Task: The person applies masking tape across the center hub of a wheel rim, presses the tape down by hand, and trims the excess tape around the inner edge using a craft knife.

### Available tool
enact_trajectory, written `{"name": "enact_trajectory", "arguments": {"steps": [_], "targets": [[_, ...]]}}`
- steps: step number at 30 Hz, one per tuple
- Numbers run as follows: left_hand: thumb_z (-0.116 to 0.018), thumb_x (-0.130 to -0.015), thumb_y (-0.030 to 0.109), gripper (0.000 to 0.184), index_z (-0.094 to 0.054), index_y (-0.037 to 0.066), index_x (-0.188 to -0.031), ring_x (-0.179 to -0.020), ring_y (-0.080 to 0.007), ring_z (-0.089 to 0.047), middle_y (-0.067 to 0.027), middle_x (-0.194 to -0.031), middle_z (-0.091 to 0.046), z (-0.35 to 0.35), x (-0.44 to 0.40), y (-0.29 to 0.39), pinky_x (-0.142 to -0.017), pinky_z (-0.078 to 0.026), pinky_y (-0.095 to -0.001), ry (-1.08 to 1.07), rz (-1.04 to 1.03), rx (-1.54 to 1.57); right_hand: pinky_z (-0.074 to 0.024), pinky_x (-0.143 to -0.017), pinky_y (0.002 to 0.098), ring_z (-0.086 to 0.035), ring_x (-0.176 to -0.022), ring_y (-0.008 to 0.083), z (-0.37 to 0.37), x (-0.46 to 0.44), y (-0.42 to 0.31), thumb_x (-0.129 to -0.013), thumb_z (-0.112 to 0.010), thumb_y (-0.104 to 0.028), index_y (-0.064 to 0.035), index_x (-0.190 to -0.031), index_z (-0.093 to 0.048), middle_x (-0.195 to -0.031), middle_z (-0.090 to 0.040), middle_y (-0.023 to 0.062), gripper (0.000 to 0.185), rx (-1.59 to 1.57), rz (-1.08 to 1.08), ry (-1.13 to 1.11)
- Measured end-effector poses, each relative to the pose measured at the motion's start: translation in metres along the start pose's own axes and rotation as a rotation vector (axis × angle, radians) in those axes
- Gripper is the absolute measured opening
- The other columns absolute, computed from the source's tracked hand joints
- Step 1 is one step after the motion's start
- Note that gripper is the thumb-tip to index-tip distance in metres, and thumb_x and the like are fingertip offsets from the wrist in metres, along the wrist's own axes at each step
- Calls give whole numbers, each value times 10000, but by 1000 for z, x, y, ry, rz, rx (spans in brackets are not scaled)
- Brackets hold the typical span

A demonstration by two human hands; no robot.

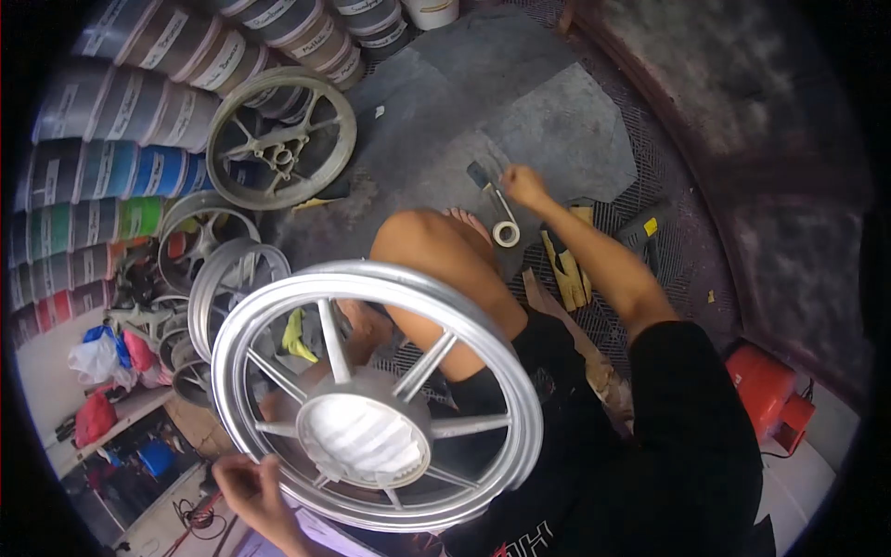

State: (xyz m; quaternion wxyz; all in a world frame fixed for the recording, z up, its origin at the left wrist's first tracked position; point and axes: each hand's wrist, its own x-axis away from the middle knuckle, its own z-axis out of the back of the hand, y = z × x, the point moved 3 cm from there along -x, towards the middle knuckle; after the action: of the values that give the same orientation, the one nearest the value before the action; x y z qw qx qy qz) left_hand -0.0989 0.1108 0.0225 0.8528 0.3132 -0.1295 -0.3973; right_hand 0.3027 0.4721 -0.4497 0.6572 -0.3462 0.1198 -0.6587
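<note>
"Silver wheel (339, 365), one. Location?"

"Slanted over the person's legs (436, 265), among the nearest items. Hub face overlaid with pale strips (364, 438), side by side, edges ragged."

"How far along was the work?"

"By judgement, well advanced at the hub: little of its face showed uncovered. Anything left there seemed confined to the uneven border. Spokes and rim bore no strips; whether they called for any, the view did not settle."

"Left hand (249, 494)?"

"At the wheel's lower left edge, fingers curled. Whether they gripped the rim or merely lay beside it could not be told."

"Next outward?"

"Tape roll (506, 243), one, on the floor (418, 121), lying flat. Slightly beyond, right hand (526, 187), arm outstretched, fingers bent inward. Thin tool (502, 201), one, just beside those fingers; held or loose, could not be told."

"Farthest?"

"Grey wheel (276, 148), one, in front of the tubs, no strips on its hub. Tubs (223, 60), labelled, many, stacked in rows."
</note>
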Motion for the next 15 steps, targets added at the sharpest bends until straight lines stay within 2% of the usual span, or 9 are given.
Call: {"name": "enact_trajectory", "arguments": {"steps": [2, 3, 6, 7, 10, 11, 14, 15], "targets": [[-723, -914, 15, 302, -499, 32, -1116, -890, -85, -464, -2, -967, -449, 6, -9, -12, -802, -389, -196, 150, 9, 64, -566, -833, 458, -712, -954, 364, -4, 8, -13, -980, -593, -231, -39, -1078, -719, -1036, -744, 183, 249, 123, -198, -50], [-672, -968, 40, 269, -492, 22, -1167, -912, -110, -481, -13, -974, -474, 8, -9, -22, -828, -408, -224, 173, 41, 54, -570, -878, 485, -719, -1025, 399, -13, 16, -16, -982, -583, -241, -33, -1092, -729, -1087, -744, 214, 277, 188, -297, -90], [-653, -1008, 135, 264, -512, 10, -1192, -953, -142, -501, -34, -1030, -508, 17, -6, -79, -880, -430, -273, 173, 85, -40, -547, -959, 525, -670, -1162, 422, -47, 16, 15, -980, -559, -254, -36, -1127, -743, -1177, -711, 251, 321, 204, -413, -146], [-611, -1046, 259, 363, -532, -17, -1267, -1022, -167, -535, -64, -1126, -568, 11, -5, -79, -935, -439, -313, 108, 94, -52, -544, -963, 530, -673, -1154, 425, -58, 19, 22, -975, -557, -244, -37, -1130, -742, -1180, -710, 254, 318, 195, -419, -141], [-563, -1065, 351, 469, -532, -26, -1341, -1077, -172, -555, -91, -1214, -602, -7, -2, -74, -962, -440, -315, 149, 270, 146, -537, -970, 539, -681, -1135, 432, -72, 20, 42, -958, -563, -228, -39, -1136, -741, -1182, -707, 259, 315, 198, -423, -129], [-543, -1070, 389, 514, -530, -18, -1383, -1092, -176, -565, -97, -1237, -621, -7, -6, -74, -969, -442, -321, 105, 271, 139, -538, -970, 537, -682, -1130, 432, -74, 20, 48, -950, -573, -232, -38, -1136, -740, -1180, -708, 259, 316, 214, -418, -138], [-537, -1073, 396, 510, -551, -18, -1371, -1087, -169, -563, -92, -1223, -628, 6, -11, -101, -979, -436, -326, 23, 272, 175, -543, -939, 529, -695, -1090, 428, -61, 17, 36, -926, -593, -238, -39, -1109, -739, -1116, -718, 270, 307, 192, -391, -113], [-545, -1073, 376, 500, -572, -36, -1354, -1091, -163, -559, -91, -1211, -637, 2, -16, -90, -987, -429, -330, 28, 213, 137, -548, -913, 522, -710, -1058, 415, -55, 20, 33, -928, -592, -247, -34, -1086, -737, -1083, -726, 267, 302, 165, -377, -105]]}}
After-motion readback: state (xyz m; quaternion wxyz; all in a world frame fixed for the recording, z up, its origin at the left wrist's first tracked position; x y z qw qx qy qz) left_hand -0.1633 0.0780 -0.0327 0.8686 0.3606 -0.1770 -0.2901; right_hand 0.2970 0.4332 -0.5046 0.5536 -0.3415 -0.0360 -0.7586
